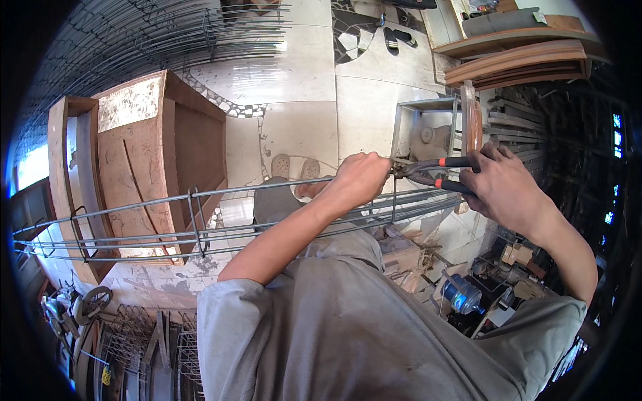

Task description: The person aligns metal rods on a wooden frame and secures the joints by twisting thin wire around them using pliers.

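A long rebar cage (200, 239) of thin steel bars and square stirrups runs across in front of me. My left hand (361, 177) is closed round its upper bar, beside a stirrup (394, 200); the fingertips are hidden behind the fist. In my right hand (511, 187) are pincers (422, 165) with black and red handles, the fingers wrapped round both grips. The pincers' head meets the top corner of that stirrup, right next to my left fist. Whether its jaws have caught any tie wire is too small to tell.
A wooden cabinet (134, 167) stands at the left, under the cage. Many steel rods (221, 40) lie at the far left. A small metal frame stand (428, 105), wooden boards (521, 60) and a blue water bottle (461, 294) are at the right. Sandals (400, 40) lie on the tiles.
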Motion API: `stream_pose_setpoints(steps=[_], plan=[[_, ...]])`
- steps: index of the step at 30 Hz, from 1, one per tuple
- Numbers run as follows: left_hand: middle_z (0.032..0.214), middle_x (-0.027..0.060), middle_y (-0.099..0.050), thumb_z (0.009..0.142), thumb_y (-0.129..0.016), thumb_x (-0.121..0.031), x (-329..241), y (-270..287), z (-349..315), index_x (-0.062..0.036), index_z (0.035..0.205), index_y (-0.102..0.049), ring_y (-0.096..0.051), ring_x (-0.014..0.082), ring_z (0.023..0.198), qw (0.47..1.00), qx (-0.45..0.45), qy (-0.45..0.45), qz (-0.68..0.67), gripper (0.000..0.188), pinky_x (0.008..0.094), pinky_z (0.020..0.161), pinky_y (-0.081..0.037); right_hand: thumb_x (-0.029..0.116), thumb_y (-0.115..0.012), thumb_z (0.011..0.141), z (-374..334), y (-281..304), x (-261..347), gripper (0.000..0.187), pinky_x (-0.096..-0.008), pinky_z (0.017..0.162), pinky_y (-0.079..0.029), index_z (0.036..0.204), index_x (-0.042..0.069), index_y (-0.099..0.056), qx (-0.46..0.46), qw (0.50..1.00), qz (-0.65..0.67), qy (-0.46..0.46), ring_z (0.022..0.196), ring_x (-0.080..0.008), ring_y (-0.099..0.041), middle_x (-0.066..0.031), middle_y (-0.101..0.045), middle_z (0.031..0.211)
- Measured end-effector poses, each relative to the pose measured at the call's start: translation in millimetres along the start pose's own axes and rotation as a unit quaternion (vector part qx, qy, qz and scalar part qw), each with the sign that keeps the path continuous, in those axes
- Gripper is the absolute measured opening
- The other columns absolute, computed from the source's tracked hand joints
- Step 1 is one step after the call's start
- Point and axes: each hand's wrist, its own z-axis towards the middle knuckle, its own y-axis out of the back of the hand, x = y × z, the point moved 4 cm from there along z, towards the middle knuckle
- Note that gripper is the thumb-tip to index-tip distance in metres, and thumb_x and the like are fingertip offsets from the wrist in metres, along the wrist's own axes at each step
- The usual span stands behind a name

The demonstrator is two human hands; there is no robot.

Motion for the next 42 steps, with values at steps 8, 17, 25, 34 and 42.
stream_pose_setpoints(steps=[8,17,25,34,42], plan=[[0.088,0.0235,-0.067,0.081,-0.066,-0.015,-1,1,0,-0.0012,0.108,-0.063,-0.066,0.0400,0.085,0.998,0.046,0.014,0.027,0.030,0.0487,0.077,-0.052,0.024,-0.062,0.090,-10,-3,10,0.026,-0.0450,0.086,-0.051,0.106,0.004,-0.067,-0.049,0.998,-0.023,-0.013,0.095,-0.0376,-0.065,-0.0236,-0.063,0.111],[0.115,0.0285,-0.058,0.075,-0.074,-0.009,-67,-5,21,0.0037,0.135,-0.035,-0.061,0.0409,0.103,0.968,-0.090,-0.194,-0.135,0.072,0.0461,0.089,-0.050,0.026,-0.063,0.092,12,-3,-28,0.030,-0.0453,0.066,-0.049,0.086,-0.004,-0.066,0.073,0.961,0.265,-0.041,0.072,-0.0386,-0.064,-0.0233,-0.062,0.070],[0.079,0.0277,-0.063,0.082,-0.067,-0.005,-67,-25,36,0.0023,0.112,-0.039,-0.062,0.0473,0.079,0.965,-0.113,-0.114,-0.208,0.042,0.0489,0.065,-0.050,0.022,-0.062,0.090,-6,5,-2,0.022,-0.0433,0.079,-0.051,0.100,0.003,-0.064,-0.053,0.998,-0.015,-0.037,0.085,-0.0303,-0.067,-0.0165,-0.066,0.088],[0.083,0.0282,-0.064,0.084,-0.068,-0.007,-62,-18,33,0.0003,0.110,-0.035,-0.062,0.0485,0.083,0.944,-0.109,-0.100,-0.294,0.042,0.0504,0.069,-0.049,0.042,-0.049,0.091,-27,-66,-24,0.056,-0.0519,0.119,-0.019,0.145,0.028,-0.040,-0.335,0.833,-0.433,0.081,0.132,-0.0178,-0.042,0.0033,-0.045,0.144],[0.119,0.0283,-0.059,0.079,-0.077,-0.030,-47,6,1,0.0023,0.137,-0.034,-0.055,0.0404,0.116,0.958,-0.121,-0.197,-0.171,0.079,0.0465,0.096,-0.046,0.037,-0.068,0.081,-18,-28,-10,0.064,-0.0413,0.095,-0.048,0.138,0.014,-0.051,-0.200,0.903,-0.359,0.127,0.108,-0.0253,-0.058,-0.0104,-0.057,0.120]])
